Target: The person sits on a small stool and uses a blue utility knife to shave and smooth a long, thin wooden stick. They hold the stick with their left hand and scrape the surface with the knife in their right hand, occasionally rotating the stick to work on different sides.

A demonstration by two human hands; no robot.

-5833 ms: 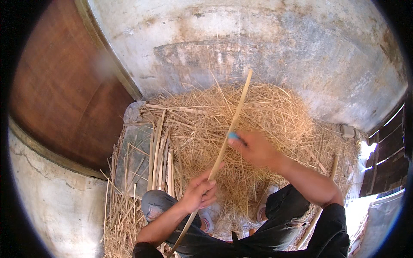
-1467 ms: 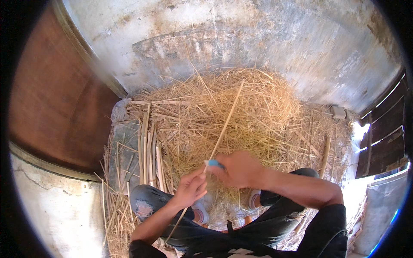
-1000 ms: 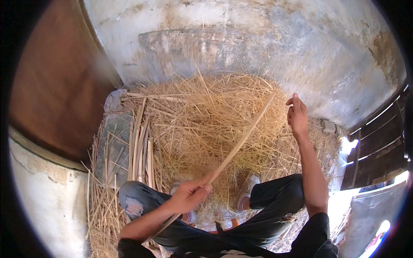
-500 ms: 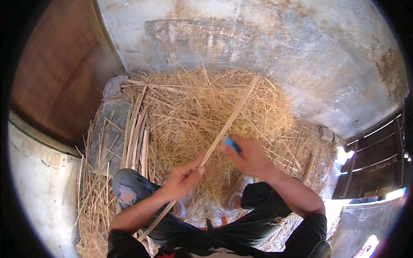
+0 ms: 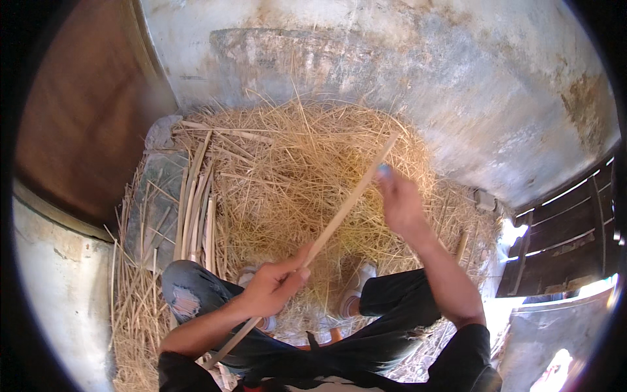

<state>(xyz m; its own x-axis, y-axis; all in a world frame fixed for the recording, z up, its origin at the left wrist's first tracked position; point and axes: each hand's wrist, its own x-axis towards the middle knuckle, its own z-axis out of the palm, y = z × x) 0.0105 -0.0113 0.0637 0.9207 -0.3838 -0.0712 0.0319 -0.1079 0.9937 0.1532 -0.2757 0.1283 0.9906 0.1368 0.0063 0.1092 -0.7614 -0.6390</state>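
Observation:
A long, pale bamboo strip (image 5: 346,208) slants from beside my left thigh up to the far right. My left hand (image 5: 274,287) is closed round its lower part, thumb and fingers pinching it. Near the strip's upper end, my right hand (image 5: 402,199) grips a small blue-handled tool (image 5: 384,171) against or right beside the strip. Motion blurs the tool, and its working edge cannot be made out. Beneath the strip lies a heap of thin, curly shavings (image 5: 313,176).
Several bamboo strips (image 5: 193,202) lie beside my left knee, by a grey slab (image 5: 157,196). A stained wall (image 5: 366,59) rises behind the heap, with a brown door panel (image 5: 78,111) at the left. Dark wooden boards (image 5: 562,242) stand at the right.
My right hand has slid with the blue-handled tool up and away along the strip, toward its far end. The left hand keeps its hold, and the strip's far end has dipped slightly.

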